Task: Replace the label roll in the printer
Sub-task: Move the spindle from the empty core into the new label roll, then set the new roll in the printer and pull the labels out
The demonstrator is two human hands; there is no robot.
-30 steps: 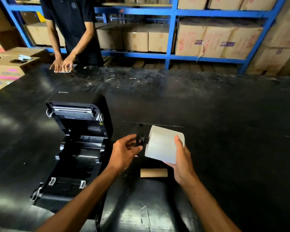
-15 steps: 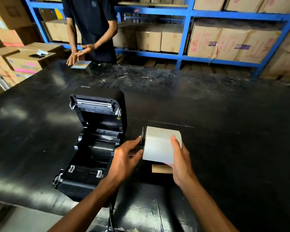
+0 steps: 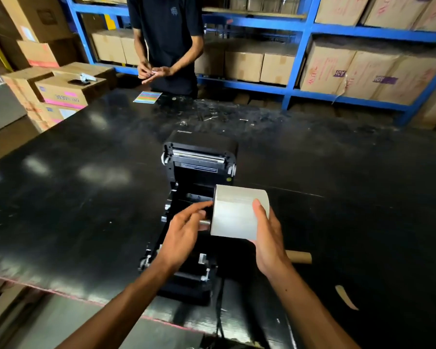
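Observation:
A black label printer (image 3: 199,157) sits on the black table (image 3: 337,210) with its lid open toward the far side and its roll bay exposed. My right hand (image 3: 269,238) grips a white label roll (image 3: 237,212) from its right side, holding it above the bay's right edge. My left hand (image 3: 186,230) pinches the spindle end that sticks out of the roll's left face. An empty brown cardboard core (image 3: 298,256) lies on the table to the right, partly hidden behind my right wrist.
A person in a dark shirt (image 3: 166,34) stands at the far table edge, hands together, with a coloured card (image 3: 147,97) lying before them. Blue shelving (image 3: 300,46) with cardboard boxes runs behind. Boxes (image 3: 63,91) are stacked at the left. A paper scrap (image 3: 346,297) lies at the near right.
The label roll has moved left, from over the bare table to above the printer's open bay. My left hand stays on the spindle end. The far person lifted their hands off the card.

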